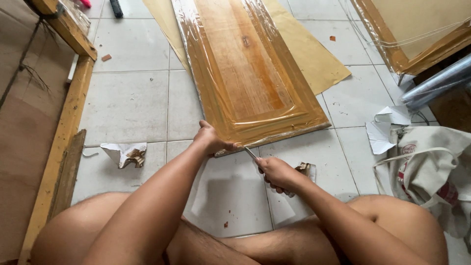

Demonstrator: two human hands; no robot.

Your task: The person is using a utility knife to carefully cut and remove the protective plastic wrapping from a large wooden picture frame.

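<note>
Cutting wrap on a wooden door panel (pixel 248 73)

Left hand (pixel 211 140) pinches the panel's near edge; right hand (pixel 277 172) fist-grips a knife (pixel 251 153) just beside it.

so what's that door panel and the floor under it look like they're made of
The door panel looks like varnished wood: orange-brown grain, raised centre, under glossy, wrinkled clear plastic film. The floor looks like pale glazed ceramic tile, with grout lines. The blade by the hands seems metal.

Glossy clear plastic film (pixel 235 118) wraps the varnished wooden door panel (pixel 245 68) — shiny, wrinkled at the edges. Thin metal blade (pixel 250 153) glints (bare steel, it looks). Matt pale floor tiles (pixel 127 105), crumpled paper scrap (pixel 125 153), soft cloth bag (pixel 431 167).
</note>
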